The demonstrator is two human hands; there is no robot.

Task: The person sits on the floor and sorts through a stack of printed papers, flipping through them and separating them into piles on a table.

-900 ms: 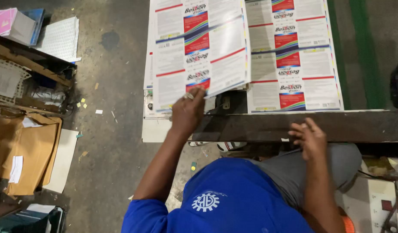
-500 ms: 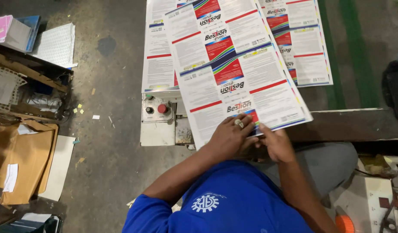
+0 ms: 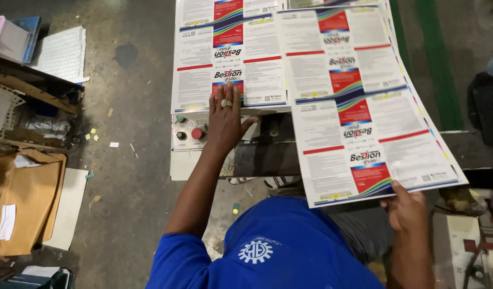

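Observation:
My right hand (image 3: 406,207) grips the near edge of a large printed sheet (image 3: 364,107) covered with repeated white labels with red, blue and green bands. That sheet is lifted and stretches away to the right. My left hand (image 3: 225,124), a ring on one finger, lies flat with fingers spread on the near edge of a stack of the same printed sheets (image 3: 230,53) at the left. The stack rests on a machine table.
A small control panel (image 3: 190,134) with a red button sits just under the stack. A dark metal beam (image 3: 268,158) runs across in front of me. Cardboard boxes (image 3: 27,198) and paper piles (image 3: 64,51) stand on the concrete floor at left. A green floor stripe (image 3: 439,64) runs at right.
Both hands held one sheet in front of me; now my right hand has carried it to the right, and my left hand has let go and moved up onto the stack.

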